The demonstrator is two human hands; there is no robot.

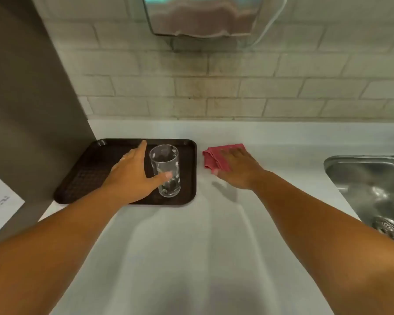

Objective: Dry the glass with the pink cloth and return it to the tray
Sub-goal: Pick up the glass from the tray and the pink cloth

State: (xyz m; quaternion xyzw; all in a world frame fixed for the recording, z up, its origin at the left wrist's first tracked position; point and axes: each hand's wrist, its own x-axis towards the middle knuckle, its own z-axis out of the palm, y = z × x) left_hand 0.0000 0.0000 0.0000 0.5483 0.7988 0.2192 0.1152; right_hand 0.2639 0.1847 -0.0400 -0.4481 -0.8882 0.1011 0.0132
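Clear glass (165, 170) stands upright on the tray (82, 178), centre-left of frame. Left hand (132, 176) spreads open around it, thumb touching, ready to grasp. Right hand (236, 168) rests flat, fingers open, on the cloth (212, 158), apparently to gather it.

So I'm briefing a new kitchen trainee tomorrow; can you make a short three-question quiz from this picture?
1. True or false: the glass stands upright on the tray.
2. What lies under the right hand?
3. Which side of the counter holds the sink: A left, B right?

Key: 1 true. 2 the pink cloth. 3 B.
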